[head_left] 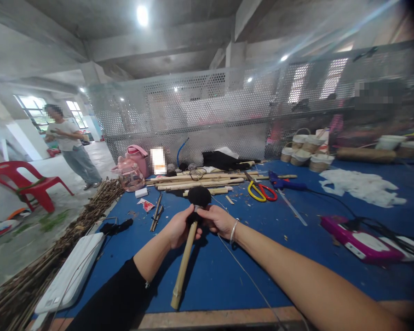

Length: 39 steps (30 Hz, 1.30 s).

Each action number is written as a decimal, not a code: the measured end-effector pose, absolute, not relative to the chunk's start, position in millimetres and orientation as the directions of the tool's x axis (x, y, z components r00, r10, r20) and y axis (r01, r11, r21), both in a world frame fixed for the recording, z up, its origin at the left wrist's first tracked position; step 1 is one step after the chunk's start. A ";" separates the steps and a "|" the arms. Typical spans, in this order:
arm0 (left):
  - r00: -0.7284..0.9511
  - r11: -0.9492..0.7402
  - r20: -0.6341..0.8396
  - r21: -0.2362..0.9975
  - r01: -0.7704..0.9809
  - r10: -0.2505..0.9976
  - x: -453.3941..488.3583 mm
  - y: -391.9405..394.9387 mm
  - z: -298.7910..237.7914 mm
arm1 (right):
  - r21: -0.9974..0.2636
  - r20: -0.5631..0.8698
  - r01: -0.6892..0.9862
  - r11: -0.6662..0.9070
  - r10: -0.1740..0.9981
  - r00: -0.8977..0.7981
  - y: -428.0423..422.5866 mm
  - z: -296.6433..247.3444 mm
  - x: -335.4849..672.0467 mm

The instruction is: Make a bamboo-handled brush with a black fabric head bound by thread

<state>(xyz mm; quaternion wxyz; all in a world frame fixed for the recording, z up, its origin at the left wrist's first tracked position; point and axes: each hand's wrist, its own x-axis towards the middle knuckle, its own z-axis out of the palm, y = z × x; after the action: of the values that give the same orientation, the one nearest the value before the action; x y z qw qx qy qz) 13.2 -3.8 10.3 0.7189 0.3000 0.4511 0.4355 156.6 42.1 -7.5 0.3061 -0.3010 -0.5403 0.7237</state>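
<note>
A bamboo stick (pixel 183 269) topped with a black fuzzy ball (pixel 199 196) is held upright and tilted over the blue table (pixel 214 276). My left hand (pixel 180 228) is wrapped round the stick just below the ball. My right hand (pixel 218 219), with a bracelet on the wrist, is closed on the black material at the ball's base. A thin string (pixel 243 271) trails from there toward the table's front edge.
More bamboo sticks (pixel 196 180), yellow-and-red scissors (pixel 260 191), a blue glue gun (pixel 284 184), white cloth (pixel 362 186) and baskets (pixel 307 154) lie beyond. A pink device (pixel 357 241) is on the right, a white box (pixel 71 271) and twig bundle (pixel 55 248) on the left. A person (pixel 71 147) stands near a red chair (pixel 24 184).
</note>
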 end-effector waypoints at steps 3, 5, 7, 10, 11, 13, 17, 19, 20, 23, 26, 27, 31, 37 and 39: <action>0.221 0.428 -0.376 0.858 -0.285 0.900 16.4 -6.9 10.2 | -0.970 -0.113 -0.100 -0.223 0.771 -0.627 41.7 -8.6 155.5; 0.219 0.407 -0.356 0.873 -0.269 0.909 18.1 -8.8 11.0 | -0.971 -0.105 -0.101 -0.216 0.766 -0.634 43.0 -9.8 155.8; 0.209 0.381 -0.333 0.887 -0.261 0.919 19.1 -10.0 12.0 | -0.971 -0.103 -0.101 -0.217 0.760 -0.642 44.1 -11.0 156.2; 0.212 0.373 -0.324 0.890 -0.261 0.922 18.9 -10.0 13.5 | -0.972 -0.100 -0.102 -0.214 0.760 -0.643 44.6 -12.6 156.1; 0.214 0.381 -0.331 0.886 -0.264 0.919 18.7 -9.8 13.9 | -0.974 -0.095 -0.099 -0.206 0.760 -0.643 44.4 -13.0 155.9; 0.204 0.390 -0.344 0.880 -0.271 0.917 18.3 -9.5 14.2 | -0.979 -0.083 -0.092 -0.184 0.762 -0.642 43.9 -13.6 155.3; 0.149 0.352 -0.323 0.896 -0.269 0.935 20.3 -10.4 13.1 | -0.980 -0.085 -0.084 -0.183 0.754 -0.651 42.7 -13.1 154.7; 0.097 0.328 -0.313 0.901 -0.284 0.945 22.5 -11.4 13.1 | -0.978 -0.091 -0.078 -0.192 0.737 -0.670 42.5 -12.0 154.9; 0.061 0.324 -0.321 0.897 -0.300 0.945 23.4 -11.8 13.6 | -0.979 -0.089 -0.074 -0.189 0.730 -0.678 42.5 -11.3 155.1; -0.036 0.309 -0.348 0.871 -0.381 0.937 23.8 -11.8 16.1 | -0.978 -0.087 -0.082 -0.193 0.729 -0.679 42.9 -9.9 155.5; -0.074 0.250 -0.316 0.854 -0.456 0.946 19.0 -9.2 17.8 | -0.969 -0.116 -0.090 -0.232 0.739 -0.663 43.5 -10.3 155.2; -0.083 0.230 -0.302 0.851 -0.472 0.950 16.8 -7.9 17.8 | -0.967 -0.123 -0.087 -0.239 0.741 -0.661 43.6 -10.8 155.0; -0.113 0.195 -0.285 0.847 -0.495 0.952 10.4 -4.0 16.2 | -0.969 -0.133 -0.075 -0.237 0.749 -0.649 43.4 -12.2 154.8; -0.116 0.214 -0.303 0.851 -0.479 0.946 13.9 -6.0 17.1 | -0.970 -0.136 -0.064 -0.233 0.745 -0.653 41.7 -9.5 155.5; -0.112 0.214 -0.299 0.855 -0.473 0.948 15.4 -7.3 17.9 | -0.969 -0.142 -0.061 -0.239 0.743 -0.654 41.3 -8.4 155.5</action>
<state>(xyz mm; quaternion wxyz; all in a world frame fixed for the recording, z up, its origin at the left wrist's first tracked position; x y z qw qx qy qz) 15.4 -7.3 17.9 0.6175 0.2500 0.4749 0.5750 155.5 41.3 -8.4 0.2780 -0.3097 -0.5508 0.7234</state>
